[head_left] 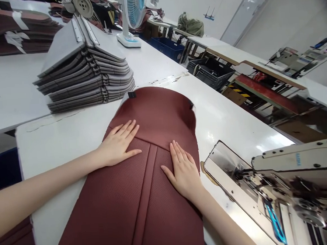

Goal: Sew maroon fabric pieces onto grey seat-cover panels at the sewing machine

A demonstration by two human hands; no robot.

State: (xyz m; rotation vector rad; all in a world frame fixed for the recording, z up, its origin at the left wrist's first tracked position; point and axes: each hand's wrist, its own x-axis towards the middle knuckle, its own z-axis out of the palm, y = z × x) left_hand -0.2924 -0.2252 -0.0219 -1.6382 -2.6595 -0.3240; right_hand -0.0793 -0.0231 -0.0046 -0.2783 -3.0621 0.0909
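A maroon seat cover panel (162, 107) lies spread over the white table, its curved end pointing away from me. Perforated sections flank a raised centre strip (145, 190), and small black tabs show at the two far corners. My left hand (119, 144) rests flat on the panel's left side, fingers extended across a seam. On the right side, my right hand (184, 169) also lies flat, its fingertips at the same seam and its thumb apart. Neither hand grips anything. The panel's near end runs out of the picture.
Close on the right stands a sewing machine (296, 162) with blue-handled snips (274, 219) on it. A stack of grey panels (85, 75) sits behind on the left, near a fan (131, 17). Bundled maroon pieces (14, 32) lie at far left. Crates (210, 73) stand beyond the table.
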